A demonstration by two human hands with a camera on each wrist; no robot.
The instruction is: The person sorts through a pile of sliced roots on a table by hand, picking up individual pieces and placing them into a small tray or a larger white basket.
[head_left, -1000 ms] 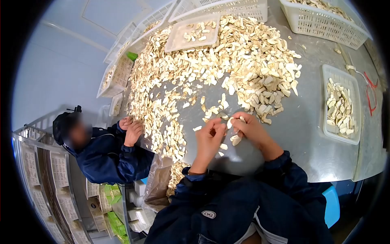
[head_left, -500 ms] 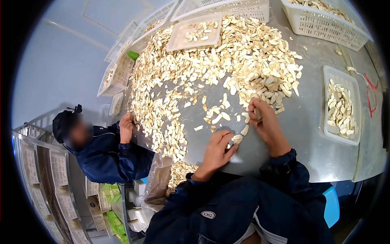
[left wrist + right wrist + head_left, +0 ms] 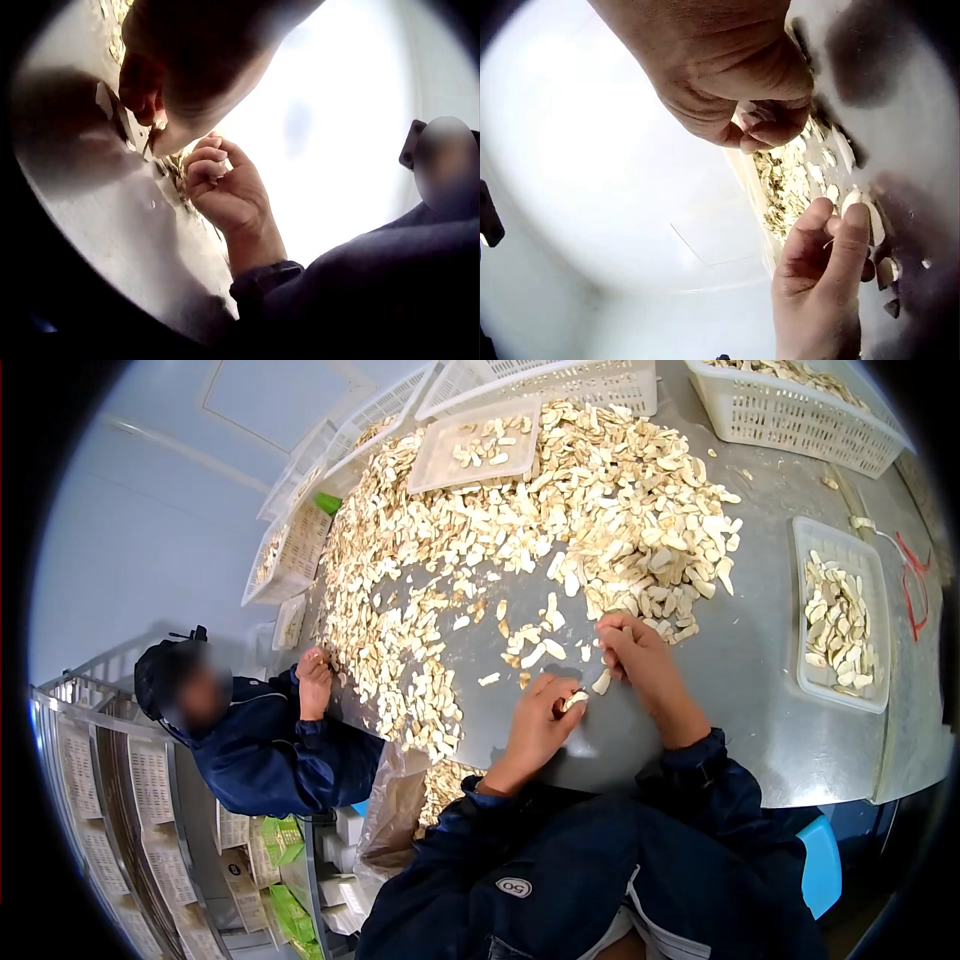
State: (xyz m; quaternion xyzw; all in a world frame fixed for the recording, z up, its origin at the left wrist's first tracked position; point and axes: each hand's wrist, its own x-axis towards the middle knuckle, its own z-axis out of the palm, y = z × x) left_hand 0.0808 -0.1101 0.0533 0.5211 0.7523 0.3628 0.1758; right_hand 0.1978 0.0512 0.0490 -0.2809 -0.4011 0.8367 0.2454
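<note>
- Sorting pale slices on the steel desk (image 3: 760, 690): at its left edge another person (image 3: 250, 730) in a dark jacket works the same heap.
- My left hand (image 3: 540, 720) sits near the desk's near edge, fingers curled, pinching one pale slice (image 3: 574, 701) at the fingertips.
- My right hand (image 3: 635, 655), just beside it toward the big pile (image 3: 520, 520), is curled too; it seems to hold a slice or two, though I cannot tell for certain what is inside.
- A few loose slices (image 3: 535, 640) lie on bare metal between my hands and the pile.
- By the desk's right edge stands a shallow tray (image 3: 800, 610) partly filled with sorted slices; white baskets (image 3: 800, 420) line the far edge.
- To do this well, I judge I should grip lightly so the slice does not snap, turn it to check both faces, and keep picked pieces apart from the heap.
</note>
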